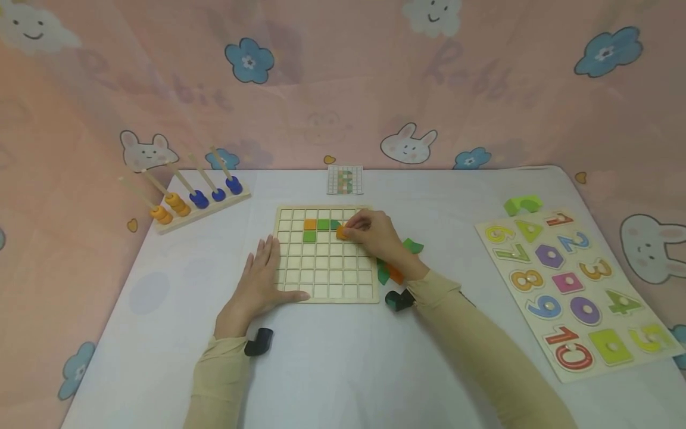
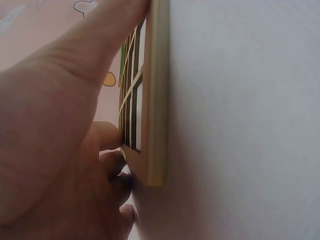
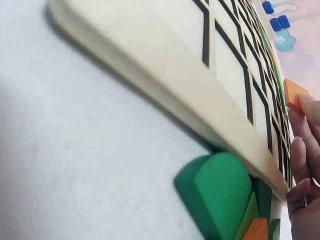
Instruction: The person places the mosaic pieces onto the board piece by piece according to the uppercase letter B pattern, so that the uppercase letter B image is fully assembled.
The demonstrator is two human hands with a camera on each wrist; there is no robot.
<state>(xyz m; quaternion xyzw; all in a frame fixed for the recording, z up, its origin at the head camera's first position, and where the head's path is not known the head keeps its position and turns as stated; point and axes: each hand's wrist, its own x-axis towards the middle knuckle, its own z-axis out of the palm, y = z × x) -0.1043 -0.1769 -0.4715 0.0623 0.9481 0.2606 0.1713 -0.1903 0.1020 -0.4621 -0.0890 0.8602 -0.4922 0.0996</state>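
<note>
A wooden grid board [image 1: 327, 292] lies flat on the white table. My left hand [image 1: 256, 283] rests at its left side, fingers extended along the edge and thumb over the front rim. Between thumb and fingertips, my right hand [image 1: 377, 235] pinches an orange tile [image 3: 294, 94] over the board's upper right part. Set in the grid are an orange square [image 1: 310, 224], a green square [image 1: 324, 224], a dark green piece [image 1: 335, 224] and, one row lower, another green square [image 1: 309, 236]. Beside the right edge, partly under my right forearm, lie loose green pieces [image 3: 220, 190] and orange pieces [image 1: 395, 274].
Behind the board lies a small printed pattern card [image 1: 345, 180]. A bead stacker with upright pegs [image 1: 206, 211] stands at the back left. To the right are a number and shape puzzle board [image 1: 536, 253] and green blocks [image 1: 523, 205]. A patterned pink cloth hangs behind.
</note>
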